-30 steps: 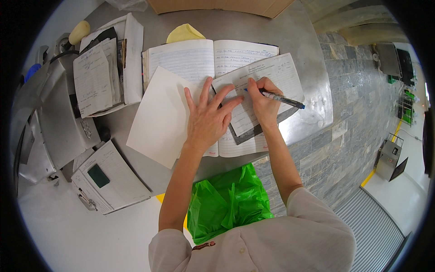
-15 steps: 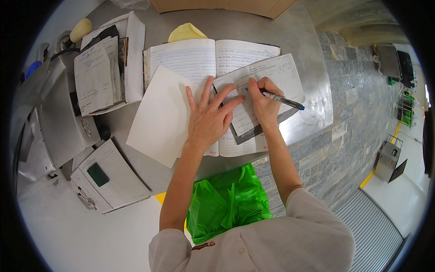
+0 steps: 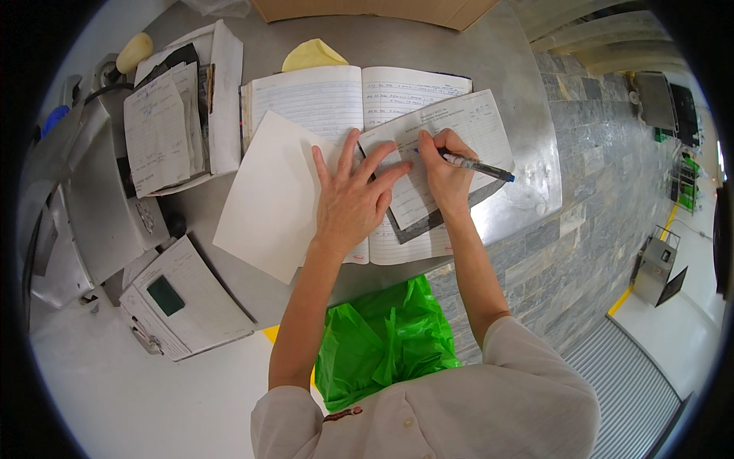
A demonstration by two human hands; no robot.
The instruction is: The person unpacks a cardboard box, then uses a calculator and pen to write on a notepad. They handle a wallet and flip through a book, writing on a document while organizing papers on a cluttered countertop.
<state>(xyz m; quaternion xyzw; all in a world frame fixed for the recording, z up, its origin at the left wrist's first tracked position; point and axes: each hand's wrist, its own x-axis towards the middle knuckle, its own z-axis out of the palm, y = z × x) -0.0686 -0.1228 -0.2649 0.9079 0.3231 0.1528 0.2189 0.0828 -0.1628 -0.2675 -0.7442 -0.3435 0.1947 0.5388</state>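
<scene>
My right hand [image 3: 448, 170] grips a pen [image 3: 482, 167] with a blue end, its writing tip against a form pad [image 3: 475, 126]. The pad lies slanted over the right page of an open ruled notebook [image 3: 306, 96], and a dark sheet edge shows beneath the form. My left hand [image 3: 353, 191] is spread flat, its fingertips on the pad's left part. Under its palm side lies the pad's blank white cover [image 3: 267, 199], folded out to the left across the notebook. The pen's tip is partly hidden by my fingers.
A metal table [image 3: 527, 161] carries everything. To the left stand a white box [image 3: 228, 99] with stacked paper slips [image 3: 157, 130] and a clipboard [image 3: 222, 306] with a dark green rectangle on it. A cardboard box [image 3: 375, 11] is at the far edge; a green plastic bag [image 3: 390, 336] hangs below the near edge.
The pen has turned slightly in my right hand, and that hand has barely shifted on the form. My left hand stays in place.
</scene>
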